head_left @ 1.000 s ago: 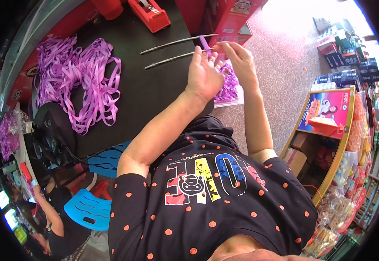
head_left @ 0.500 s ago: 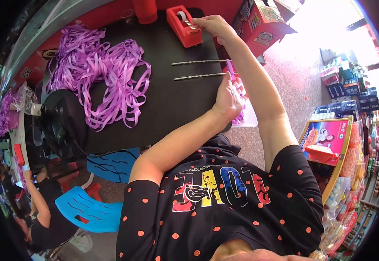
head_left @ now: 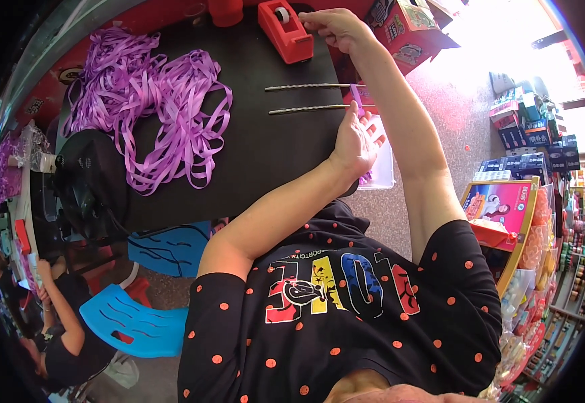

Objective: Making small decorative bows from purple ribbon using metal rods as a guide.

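Observation:
Two thin twisted metal rods (head_left: 306, 86) jut side by side over the black table from its right edge. A purple ribbon (head_left: 355, 91) lies across them. My left hand (head_left: 357, 144) is at the ribbon's near end, thumb and forefinger closed on it, the other fingers loosely spread. Beyond the rods stands a red tape dispenser (head_left: 291, 41) with a white-cored roll. My right hand (head_left: 339, 30) is just right of it, thumb and forefinger pinched; whatever is between them is too small to make out.
A large heap of purple ribbon (head_left: 178, 127) covers the table's left part, beside a black machine (head_left: 91, 181). A clear plastic bin (head_left: 384, 164) stands below the right edge. Blue stools (head_left: 134, 319) and another person (head_left: 70, 316) are at lower left. Boxes (head_left: 406, 33) stand upper right.
My right hand has drawn away from the dispenser's front, slightly up, and its fingers have bent. My left hand's fingers have opened out from the rods, its thumb staying at the ribbon.

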### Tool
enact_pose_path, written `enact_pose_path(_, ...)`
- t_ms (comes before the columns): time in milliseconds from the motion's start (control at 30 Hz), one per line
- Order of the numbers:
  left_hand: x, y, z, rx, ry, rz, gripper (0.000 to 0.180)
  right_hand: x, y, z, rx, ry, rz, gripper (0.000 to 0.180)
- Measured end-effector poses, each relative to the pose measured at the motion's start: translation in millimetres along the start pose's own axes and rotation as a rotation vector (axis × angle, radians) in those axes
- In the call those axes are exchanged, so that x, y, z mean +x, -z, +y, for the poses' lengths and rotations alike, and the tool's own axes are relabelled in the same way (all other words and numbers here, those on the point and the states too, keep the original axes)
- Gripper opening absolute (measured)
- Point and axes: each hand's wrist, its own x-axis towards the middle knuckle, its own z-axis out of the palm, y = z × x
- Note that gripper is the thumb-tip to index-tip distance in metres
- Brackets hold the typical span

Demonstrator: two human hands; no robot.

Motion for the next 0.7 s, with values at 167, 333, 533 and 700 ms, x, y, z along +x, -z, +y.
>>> enact_pose_path(167, 2, 6, 1, 0.027, 0.012, -0.115, 0.074, -21, 6, 19, 0.023, 0.019, -0.069, 0.024)
enact_pose_path(333, -2, 4, 1, 0.027, -0.013, -0.1, 0.06, -31, 8, 37, 0.059, -0.031, -0.085, 0.025)
enact_pose_path(533, -4, 4, 4, 0.017, -0.003, -0.156, 0.054, -22, 1, 49, -0.064, 0.178, -0.012, 0.026)
enact_pose_path(700, 0, 5, 5, -0.013, 0.011, -0.158, 0.053, -20, -2, 53, -0.357, 0.32, 0.107, 0.022)
